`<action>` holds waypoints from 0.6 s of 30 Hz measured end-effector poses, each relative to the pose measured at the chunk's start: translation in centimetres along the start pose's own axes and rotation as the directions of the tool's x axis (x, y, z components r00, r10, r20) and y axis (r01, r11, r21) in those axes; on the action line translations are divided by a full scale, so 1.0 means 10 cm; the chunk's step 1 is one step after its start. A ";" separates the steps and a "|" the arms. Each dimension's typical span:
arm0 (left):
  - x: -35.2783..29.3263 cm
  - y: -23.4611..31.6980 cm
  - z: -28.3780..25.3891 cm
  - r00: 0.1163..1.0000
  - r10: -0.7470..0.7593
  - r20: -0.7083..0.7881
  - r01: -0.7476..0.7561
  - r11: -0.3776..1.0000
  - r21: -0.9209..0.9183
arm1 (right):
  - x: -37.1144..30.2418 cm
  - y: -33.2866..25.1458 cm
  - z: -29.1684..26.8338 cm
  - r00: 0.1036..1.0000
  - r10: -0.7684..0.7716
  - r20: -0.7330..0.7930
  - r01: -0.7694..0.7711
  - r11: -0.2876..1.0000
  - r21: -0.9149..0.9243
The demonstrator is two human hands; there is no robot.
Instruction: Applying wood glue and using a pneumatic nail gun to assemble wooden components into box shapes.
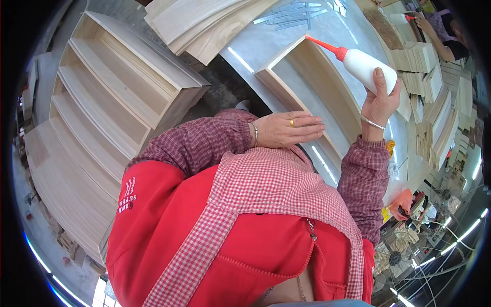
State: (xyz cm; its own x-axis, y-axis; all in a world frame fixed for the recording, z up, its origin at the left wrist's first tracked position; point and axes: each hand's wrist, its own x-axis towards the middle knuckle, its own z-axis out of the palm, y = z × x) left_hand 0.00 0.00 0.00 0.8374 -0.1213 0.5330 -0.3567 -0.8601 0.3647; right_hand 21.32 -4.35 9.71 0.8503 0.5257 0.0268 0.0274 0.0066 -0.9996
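Note:
My right hand (379, 104) is wrapped round a white squeeze glue bottle (369, 70) with a long red nozzle. The bottle is tilted, and its nozzle tip meets the far corner of a rectangular wooden frame (316, 65) on the table. With fingers stretched out flat, my left hand (289, 129) rests on the near side of that frame. The frame has pale thin walls, and the table top shows through its middle.
Stacked wooden drawer boxes (110, 77) stand to the left. Thin boards (204, 23) lie at the far edge of the grey table (245, 64), near metal strips (294, 14). Board piles (434, 102) line the right, where a co-worker's arm (434, 36) shows.

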 end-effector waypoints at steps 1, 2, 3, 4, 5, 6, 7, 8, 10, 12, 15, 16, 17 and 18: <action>-0.01 0.01 0.01 1.000 -0.009 0.008 0.009 1.000 -0.002 | 0.00 -0.01 0.01 1.000 0.004 -0.008 -0.004 1.000 0.011; -0.02 0.01 0.02 1.000 -0.017 0.015 0.017 1.000 -0.004 | -0.01 -0.02 0.03 1.000 0.008 -0.015 -0.007 1.000 0.022; -0.03 0.02 0.02 0.999 -0.026 0.023 0.027 1.000 -0.006 | -0.01 -0.03 0.03 1.000 0.012 -0.023 -0.011 0.999 0.033; -0.03 0.02 0.02 0.999 -0.036 0.031 0.036 0.999 -0.007 | -0.01 -0.03 0.04 0.999 0.017 -0.030 -0.015 0.999 0.043; -0.03 0.02 0.02 0.999 -0.033 0.031 0.033 0.999 -0.007 | -0.01 -0.03 0.04 0.999 0.015 -0.032 -0.014 0.999 0.044; -0.02 0.02 0.01 0.999 -0.031 0.033 0.031 1.000 -0.001 | 0.00 -0.02 0.04 0.999 0.016 -0.034 -0.015 0.999 0.045; -0.02 0.02 0.01 0.999 -0.029 0.035 0.029 1.000 0.005 | 0.00 -0.02 0.04 0.999 0.018 -0.037 -0.016 0.999 0.046; -0.01 0.01 0.00 0.999 -0.027 0.037 0.027 1.000 0.011 | 0.00 -0.02 0.04 0.999 0.020 -0.040 -0.018 0.999 0.047; -0.01 0.01 -0.01 0.999 -0.022 0.042 0.022 1.000 0.016 | 0.00 -0.01 0.03 0.999 0.021 -0.046 -0.019 0.999 0.049; -0.01 0.01 -0.01 0.998 -0.022 0.052 0.021 1.000 0.011 | -0.02 -0.02 -0.02 0.999 0.016 -0.047 -0.015 1.000 0.020; 0.00 0.01 -0.02 0.998 -0.009 0.068 0.009 1.000 -0.004 | -0.06 -0.02 -0.12 0.998 0.012 -0.063 -0.012 1.000 -0.011; 0.00 0.02 -0.02 0.997 -0.014 0.072 0.014 1.000 -0.006 | -0.07 -0.02 -0.17 0.997 0.019 -0.069 -0.020 1.000 -0.013; 0.01 0.02 -0.03 0.997 -0.018 0.076 0.019 1.000 -0.009 | -0.09 -0.02 -0.22 0.997 0.027 -0.075 -0.028 0.999 -0.016; 0.01 0.02 -0.04 0.996 -0.022 0.081 0.023 1.000 -0.011 | -0.11 -0.02 -0.27 0.996 0.035 -0.083 -0.036 0.999 -0.018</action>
State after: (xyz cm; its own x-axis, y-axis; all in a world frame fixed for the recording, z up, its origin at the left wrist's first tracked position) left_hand -0.15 -0.01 0.44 0.8757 -0.1421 0.4614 -0.3422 -0.8569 0.3855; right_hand 21.84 -7.18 9.87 0.8912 0.4536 -0.0074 0.0058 -0.0277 -0.9996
